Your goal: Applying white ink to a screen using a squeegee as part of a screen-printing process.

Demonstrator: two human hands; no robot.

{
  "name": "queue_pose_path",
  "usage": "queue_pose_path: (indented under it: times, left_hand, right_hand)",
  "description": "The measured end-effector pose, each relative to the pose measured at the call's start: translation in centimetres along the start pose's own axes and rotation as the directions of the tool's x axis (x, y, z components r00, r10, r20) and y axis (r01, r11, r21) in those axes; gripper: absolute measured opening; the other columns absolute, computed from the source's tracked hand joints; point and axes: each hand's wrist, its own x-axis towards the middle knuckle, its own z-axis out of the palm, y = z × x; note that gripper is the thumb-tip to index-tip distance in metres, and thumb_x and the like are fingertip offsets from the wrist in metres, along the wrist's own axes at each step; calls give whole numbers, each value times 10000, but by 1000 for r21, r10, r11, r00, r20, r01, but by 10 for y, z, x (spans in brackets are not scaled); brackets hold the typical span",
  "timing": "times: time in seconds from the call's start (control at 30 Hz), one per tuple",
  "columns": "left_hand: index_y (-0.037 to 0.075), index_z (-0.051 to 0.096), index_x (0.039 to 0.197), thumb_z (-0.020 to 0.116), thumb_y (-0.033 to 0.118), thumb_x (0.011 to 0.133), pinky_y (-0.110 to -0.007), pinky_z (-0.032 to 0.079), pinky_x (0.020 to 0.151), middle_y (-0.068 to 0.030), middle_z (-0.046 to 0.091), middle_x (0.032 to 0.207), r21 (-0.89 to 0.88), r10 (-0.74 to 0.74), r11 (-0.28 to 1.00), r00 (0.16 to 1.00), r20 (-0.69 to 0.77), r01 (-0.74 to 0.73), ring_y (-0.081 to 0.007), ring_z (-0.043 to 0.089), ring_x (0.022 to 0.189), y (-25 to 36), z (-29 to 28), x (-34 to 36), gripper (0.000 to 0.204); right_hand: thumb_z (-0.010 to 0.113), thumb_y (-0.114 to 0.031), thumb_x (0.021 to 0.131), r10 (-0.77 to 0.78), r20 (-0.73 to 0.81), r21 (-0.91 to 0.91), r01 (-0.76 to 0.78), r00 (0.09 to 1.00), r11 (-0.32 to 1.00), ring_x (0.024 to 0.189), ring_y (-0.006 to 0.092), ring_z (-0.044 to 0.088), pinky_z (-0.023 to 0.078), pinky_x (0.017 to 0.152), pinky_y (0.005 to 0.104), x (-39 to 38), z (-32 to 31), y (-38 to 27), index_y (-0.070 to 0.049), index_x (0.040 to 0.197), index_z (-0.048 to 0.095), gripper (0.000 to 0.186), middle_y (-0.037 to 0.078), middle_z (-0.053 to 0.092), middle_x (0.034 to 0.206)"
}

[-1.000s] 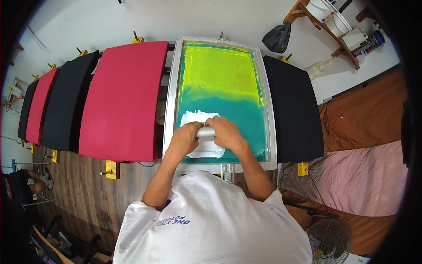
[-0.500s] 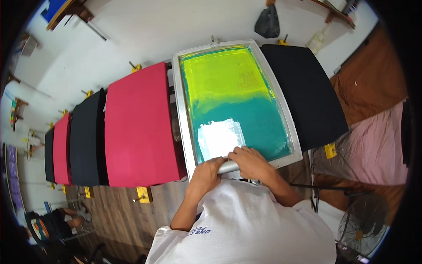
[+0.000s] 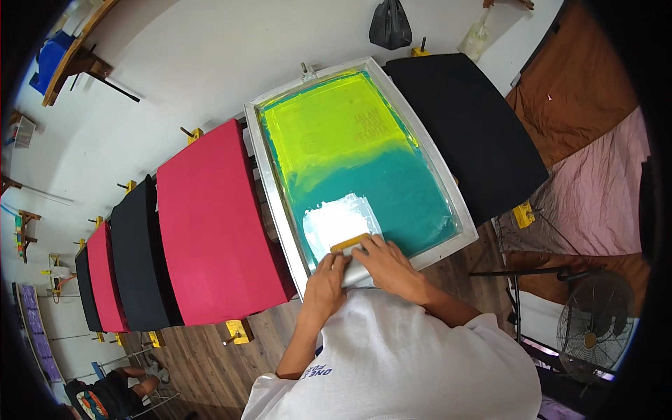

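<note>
A squeegee [image 3: 351, 244] with a yellow blade and a pale metal-looking handle is gripped at the near end of a screen-printing frame [image 3: 442, 173]. My left hand [image 3: 326, 283] is closed on its left part, and my right hand [image 3: 386, 264] has its fingers bent over the right part. Just beyond the blade, a thick patch of white ink [image 3: 338, 220] lies on the teal mesh [image 3: 392, 183]. The far half of the screen is yellow-green [image 3: 315, 122], with faint lettering on its right side. What lies beneath the frame is mostly hidden.
To the left stand a red fabric-covered board [image 3: 213, 224], a black one [image 3: 140, 259] and further boards. Another black board [image 3: 465, 133] adjoins the frame's right side. Yellow brackets [image 3: 239, 332] jut from the boards. A fan [image 3: 595, 325] stands at lower right; a person [image 3: 115, 392] sits at lower left.
The squeegee has tilted, so its yellow blade now shows between my hands. Both hands keep their grip near the frame's near end. The whole view has shifted and turned slightly.
</note>
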Motion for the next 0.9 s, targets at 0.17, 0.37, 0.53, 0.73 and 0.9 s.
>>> queue_pose_path:
  times: [0.17,0.37,0.53,0.73,0.9]
  left_hand:
    - [31,565,1259,730,31,768,-444,558,843,-182,629,1171,-62,-51,996,988,145,60,-394,660,983,13,-19,2,518]
    - [-19,615,1129,705,51,807,-461,508,814,-240,671,980,-191,49,981,990,130,-23,-411,653,943,-26,-42,58,341]
    - [-6,622,1157,724,66,808,-461,525,840,-216,650,1076,-84,-51,995,995,85,58,-417,652,953,-38,-41,69,371]
    - [25,501,1289,744,-56,701,-455,512,914,-177,533,1209,-38,-40,998,997,62,42,-402,587,1085,-16,-11,23,642]
    - [38,509,1302,742,-11,732,-441,545,882,-166,551,1242,0,-90,996,982,164,92,-392,625,1067,10,-16,-3,617]
  right_hand:
    - [658,30,734,67,299,16,-75,952,997,1136,340,549,472,896,464,8,-22,2,-53,1141,614,418,143,583,1139]
    - [675,-17,720,14,375,16,-21,927,1000,940,384,662,534,785,481,80,-44,29,-55,1050,662,332,176,680,942]
    - [688,-14,710,13,297,12,-17,955,1000,971,383,646,530,810,481,101,-24,36,-64,1038,673,332,169,670,967]
    - [665,38,693,-34,9,17,34,999,999,1134,338,515,483,874,442,30,5,19,-42,1131,585,453,147,543,1142]
    - [654,30,719,17,132,33,-22,991,999,1125,347,531,487,864,453,0,-9,-3,-38,1150,601,440,157,559,1128]
